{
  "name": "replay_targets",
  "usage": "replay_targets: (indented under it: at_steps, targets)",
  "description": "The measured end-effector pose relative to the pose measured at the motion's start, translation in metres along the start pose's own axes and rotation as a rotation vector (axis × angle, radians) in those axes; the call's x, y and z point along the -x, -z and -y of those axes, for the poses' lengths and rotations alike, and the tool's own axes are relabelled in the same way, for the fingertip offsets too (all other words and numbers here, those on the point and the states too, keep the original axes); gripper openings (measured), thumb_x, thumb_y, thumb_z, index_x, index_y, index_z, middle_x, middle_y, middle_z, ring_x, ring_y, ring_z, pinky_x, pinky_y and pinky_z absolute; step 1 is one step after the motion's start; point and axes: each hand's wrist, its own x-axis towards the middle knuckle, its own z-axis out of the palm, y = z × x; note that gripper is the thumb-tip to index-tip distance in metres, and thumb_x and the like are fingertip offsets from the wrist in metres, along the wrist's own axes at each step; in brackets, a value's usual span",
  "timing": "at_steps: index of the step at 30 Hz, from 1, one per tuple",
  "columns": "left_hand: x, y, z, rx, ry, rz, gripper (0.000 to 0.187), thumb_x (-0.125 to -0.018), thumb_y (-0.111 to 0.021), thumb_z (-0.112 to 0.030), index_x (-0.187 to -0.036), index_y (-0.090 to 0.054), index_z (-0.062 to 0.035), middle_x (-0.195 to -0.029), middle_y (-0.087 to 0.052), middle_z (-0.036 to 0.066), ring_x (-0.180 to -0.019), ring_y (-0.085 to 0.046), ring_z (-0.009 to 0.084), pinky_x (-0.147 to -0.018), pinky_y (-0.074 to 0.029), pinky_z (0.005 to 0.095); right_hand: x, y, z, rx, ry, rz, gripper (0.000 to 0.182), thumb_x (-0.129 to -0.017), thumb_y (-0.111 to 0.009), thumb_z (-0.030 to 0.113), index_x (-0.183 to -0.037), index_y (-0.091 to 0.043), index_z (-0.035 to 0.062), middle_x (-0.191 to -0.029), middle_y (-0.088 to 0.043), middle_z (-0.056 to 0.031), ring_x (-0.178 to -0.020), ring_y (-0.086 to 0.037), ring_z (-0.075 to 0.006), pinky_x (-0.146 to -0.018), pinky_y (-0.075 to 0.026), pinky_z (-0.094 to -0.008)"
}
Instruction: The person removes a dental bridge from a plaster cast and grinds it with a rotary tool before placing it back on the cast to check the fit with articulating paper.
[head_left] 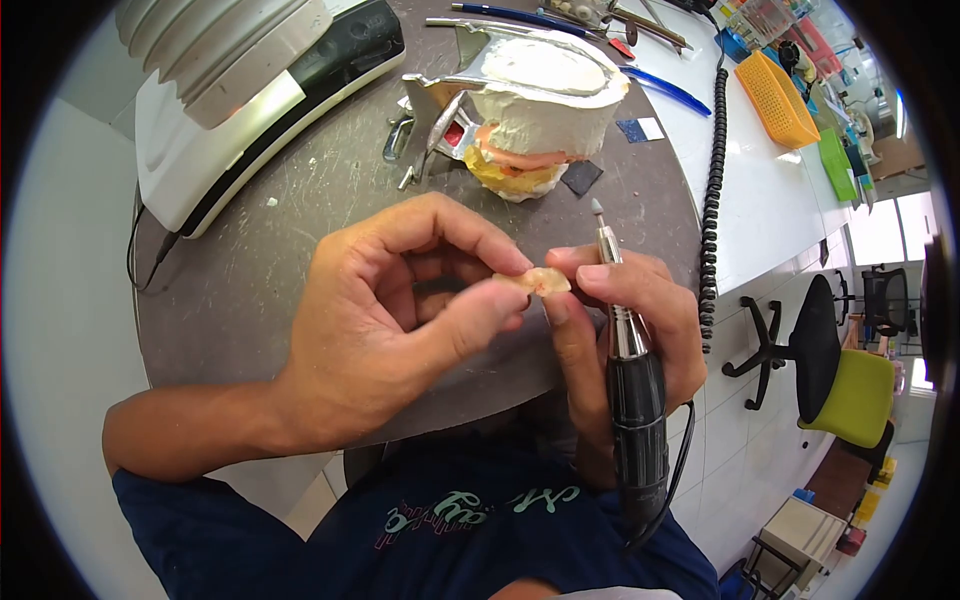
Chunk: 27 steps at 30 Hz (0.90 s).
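Between the thumb and fingers of my left hand (390, 310) is a small, cream, tooth-coloured dental piece (545, 281) with a pinkish spot. My right hand (655, 305) is closed around a black and silver rotary handpiece (636, 400), whose grey pointed tip (597, 206) faces up and away from the dental piece. The right thumb and a fingertip also pinch the piece's right end. Beyond my hands stands a plaster dental model (550, 110) with pink and yellow parts, mounted in a metal articulator (440, 110).
A white and black device (260, 110) with a ribbed grey hose (225, 50) stands at the left. A coiled black cord (715, 190) runs along the right. Pens (670, 92) and tools lie at the back. An orange basket (777, 98) sits on the white counter, with chairs (850, 390) beyond.
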Motion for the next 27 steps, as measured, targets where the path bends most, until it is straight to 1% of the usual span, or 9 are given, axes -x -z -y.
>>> replay_targets:
  at_steps: [4, 7, 9, 12, 14, 17, 22, 24, 27]
  targets:
    - [0.000, 0.004, -0.002, -0.060, 0.080, 0.062, 0.017, -0.089, -0.060, -0.002, -0.104, -0.054, 0.0029, -0.103, -0.059, 0.011, -0.092, -0.062, 0.0151, -0.083, -0.056, 0.0283, -0.001, 0.000, 0.002, -0.017, -0.001, 0.037, 0.031, -0.073, -0.074, -0.006, -0.102, -0.062, -0.0006, -0.089, -0.069, -0.0182, -0.083, -0.069, -0.0242, -0.070, -0.056, -0.0289]
    - [-0.003, 0.002, -0.008, -0.006, 0.102, 0.054, 0.018, -0.091, -0.060, -0.004, -0.106, -0.054, 0.0034, -0.104, -0.059, 0.011, -0.094, -0.062, 0.0145, -0.083, -0.056, 0.0275, -0.002, -0.002, 0.003, -0.026, -0.017, 0.054, 0.032, -0.074, -0.073, -0.006, -0.102, -0.062, -0.0009, -0.090, -0.068, -0.0173, -0.081, -0.069, -0.0221, -0.070, -0.055, -0.0280]
    - [-0.003, 0.002, -0.008, 0.025, 0.096, 0.071, 0.018, -0.091, -0.059, -0.005, -0.107, -0.054, 0.0034, -0.104, -0.059, 0.011, -0.095, -0.062, 0.0143, -0.083, -0.056, 0.0275, 0.002, -0.004, 0.004, -0.042, -0.097, -0.035, 0.032, -0.074, -0.074, -0.006, -0.103, -0.062, -0.0010, -0.092, -0.068, -0.0164, -0.078, -0.068, -0.0196, -0.070, -0.055, -0.0272]
    - [-0.004, 0.006, -0.004, 0.086, 0.087, 0.086, 0.019, -0.092, -0.058, -0.004, -0.109, -0.054, 0.0037, -0.103, -0.059, 0.011, -0.095, -0.062, 0.0146, -0.083, -0.056, 0.0274, 0.004, -0.004, 0.004, -0.100, -0.122, -0.091, 0.032, -0.074, -0.074, -0.004, -0.103, -0.062, -0.0009, -0.093, -0.067, -0.0153, -0.078, -0.067, -0.0175, -0.068, -0.054, -0.0263]
    - [-0.004, 0.007, -0.003, 0.121, 0.085, 0.085, 0.020, -0.092, -0.058, -0.004, -0.110, -0.054, 0.0038, -0.102, -0.059, 0.011, -0.095, -0.063, 0.0151, -0.082, -0.057, 0.0274, 0.004, -0.002, 0.005, -0.091, -0.126, -0.066, 0.035, -0.072, -0.077, -0.003, -0.103, -0.062, -0.0006, -0.093, -0.067, -0.0161, -0.080, -0.067, -0.0193, -0.068, -0.055, -0.0268]
    - [-0.004, 0.006, -0.003, 0.197, 0.106, 0.005, 0.019, -0.092, -0.058, -0.003, -0.108, -0.054, 0.0044, -0.101, -0.061, 0.013, -0.094, -0.065, 0.0169, -0.079, -0.059, 0.0273, 0.001, -0.002, 0.005, -0.038, -0.062, 0.038, 0.039, -0.068, -0.080, -0.002, -0.103, -0.062, -0.0004, -0.091, -0.068, -0.0175, -0.082, -0.068, -0.0231, -0.070, -0.055, -0.0287]
    - [-0.005, 0.007, -0.009, 0.181, 0.200, 0.008, 0.014, -0.091, -0.058, -0.002, -0.102, -0.055, 0.0052, -0.098, -0.066, 0.017, -0.090, -0.067, 0.0202, -0.077, -0.060, 0.0294, 0.001, -0.005, 0.007, -0.017, -0.072, 0.002, 0.036, -0.070, -0.078, -0.004, -0.101, -0.061, -0.0009, -0.091, -0.068, -0.0170, -0.082, -0.068, -0.0234, -0.071, -0.055, -0.0291]
    - [-0.005, 0.007, -0.010, 0.158, 0.210, 0.021, 0.014, -0.091, -0.059, -0.002, -0.102, -0.056, 0.0054, -0.099, -0.066, 0.018, -0.090, -0.068, 0.0214, -0.077, -0.060, 0.0302, 0.001, -0.005, 0.006, -0.031, -0.067, -0.027, 0.034, -0.071, -0.077, -0.004, -0.101, -0.061, -0.0011, -0.091, -0.068, -0.0168, -0.082, -0.068, -0.0235, -0.071, -0.055, -0.0292]
    - [-0.003, 0.006, -0.010, 0.113, 0.199, 0.041, 0.015, -0.090, -0.060, -0.002, -0.103, -0.056, 0.0059, -0.100, -0.065, 0.019, -0.093, -0.067, 0.0235, -0.078, -0.060, 0.0314, 0.001, -0.002, 0.005, -0.042, -0.047, 0.013, 0.032, -0.073, -0.075, -0.006, -0.101, -0.060, -0.0016, -0.090, -0.068, -0.0170, -0.082, -0.069, -0.0235, -0.071, -0.055, -0.0296]
